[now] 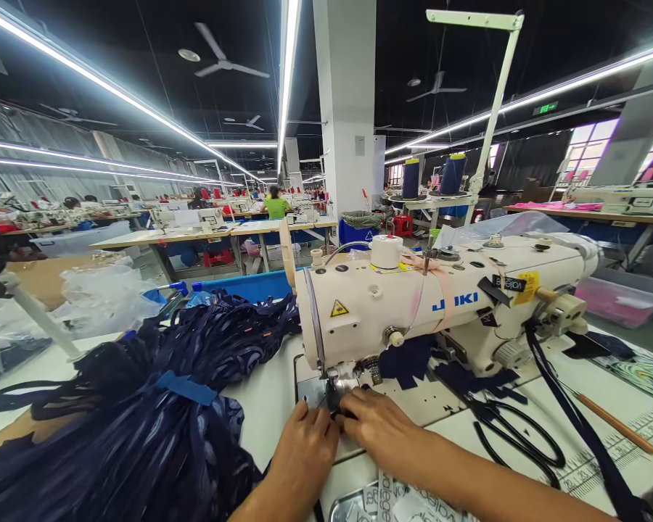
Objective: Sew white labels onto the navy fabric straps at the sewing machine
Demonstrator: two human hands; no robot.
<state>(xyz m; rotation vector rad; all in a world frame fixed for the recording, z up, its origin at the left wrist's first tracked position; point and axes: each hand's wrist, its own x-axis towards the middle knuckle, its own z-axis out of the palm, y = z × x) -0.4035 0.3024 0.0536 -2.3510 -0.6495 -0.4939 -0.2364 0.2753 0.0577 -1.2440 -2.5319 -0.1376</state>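
A white JUKI sewing machine [359,308] stands in front of me, its needle area just beyond my fingertips. My left hand [307,438] is closed at the front of the metal needle plate [311,390], fingers pinched on a small dark fabric piece [334,400]. Close against it, my right hand [374,419] curls its fingers over the same dark piece beside the presser foot. Most of that piece is hidden under the hands. To the left lies a large heap of navy fabric straps [168,428], with a blue strip [186,388] across it.
Black scissors [516,431], navy scraps [408,360] and an orange-handled tool [617,423] lie right of the machine. Printed labels [392,500] sit in a tray near the front edge. A thread stand [495,101] rises behind. A person in green [276,207] sits farther back.
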